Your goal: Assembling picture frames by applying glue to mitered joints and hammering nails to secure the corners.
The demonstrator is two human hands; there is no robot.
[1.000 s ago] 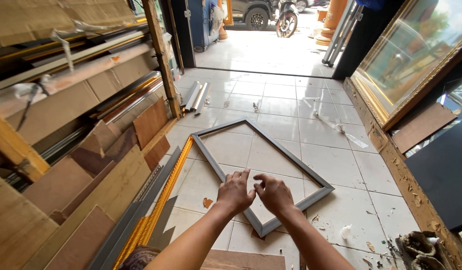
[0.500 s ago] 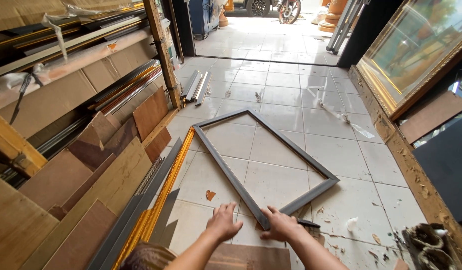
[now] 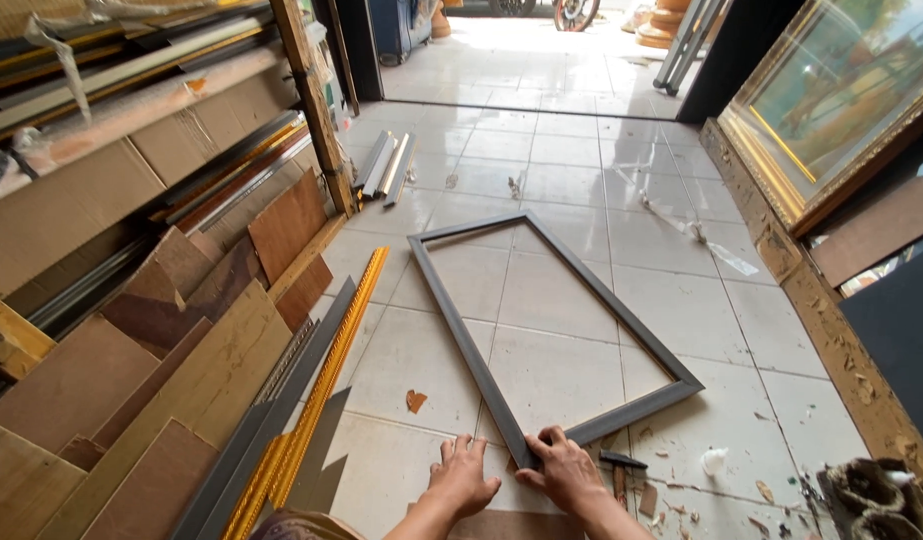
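- Down on the white tiled floor [image 3: 581, 150], a big grey frame [image 3: 501, 380] is lying flat, with its near corner right under the person's two hands.
- The right hand [image 3: 566, 475] is pressing on that near corner, fingers curled over the place where two grey bars are meeting. Its grip is resting on the frame, not squeezing tight around it.
- The left hand [image 3: 461, 478] is lying flat and open on the tile just beside the corner, gripping nothing. It looks like it is holding the person steady while leaning down.
- Lying flat is probably keeping the frame from twisting, and a hand on the corner is likely keeping the joint from sliding.
- A small dark tool [image 3: 621, 461] is sitting on the floor just to the right of the right hand, close enough to grab.
- Little chips and scraps [image 3: 716, 462] are lying near the frame's right side, and a small brown bit [image 3: 415, 401] is lying to its left.
- On the left, long gold and grey strips [image 3: 311, 400] are leaning next to brown boards [image 3: 181, 370], so that side is feeling tight.
- On the right, a rough wooden edge [image 3: 841, 350] is running along the floor, with a gold-framed picture [image 3: 831, 100] leaning behind it.
- Past the far end of the frame, the floor is looking open toward the bright doorway, so that way is giving the most room.
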